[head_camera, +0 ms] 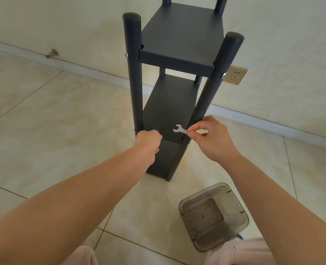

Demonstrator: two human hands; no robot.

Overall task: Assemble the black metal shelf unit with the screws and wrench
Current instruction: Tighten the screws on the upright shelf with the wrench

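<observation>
While right hand (213, 138) pinches one wrench (180, 129) | shelf unit (177, 88): three shelves, four posts

L grip (148, 139) fisted, R grip (209, 137) in fingertip pinch, both arms extended.

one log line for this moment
stage: fastening lower shelf | left hand: curled at shelf unit | right hand: pinches wrench
</observation>
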